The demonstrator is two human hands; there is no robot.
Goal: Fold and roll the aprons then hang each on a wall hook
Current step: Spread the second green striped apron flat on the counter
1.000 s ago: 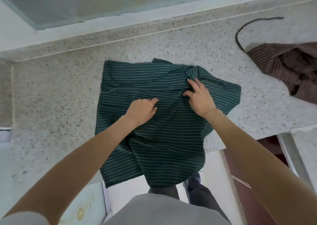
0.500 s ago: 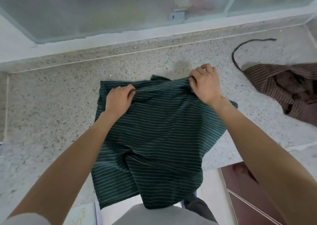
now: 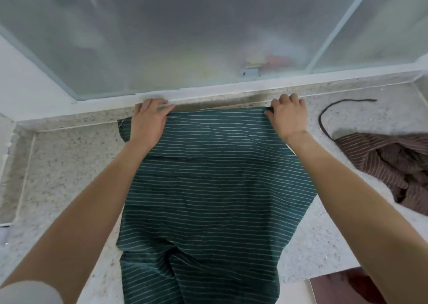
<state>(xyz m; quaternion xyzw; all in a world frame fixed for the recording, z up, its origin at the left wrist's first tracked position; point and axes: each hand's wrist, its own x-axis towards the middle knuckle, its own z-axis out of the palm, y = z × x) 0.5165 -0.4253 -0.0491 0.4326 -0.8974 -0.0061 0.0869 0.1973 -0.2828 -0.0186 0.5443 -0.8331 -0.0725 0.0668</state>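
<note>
Speckled stone surface (image 3: 69,164) under a frosted window (image 3: 185,37) — the green striped apron (image 3: 208,188) lies stretched across it, near end draping off the edge. Left hand (image 3: 150,120) and right hand (image 3: 288,116) each pinch a far corner, fingers closed on cloth. Brown apron (image 3: 389,164) crumpled far right.

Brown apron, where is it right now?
The brown apron lies bunched on the counter at the right edge of the head view, beside the green apron.
</note>
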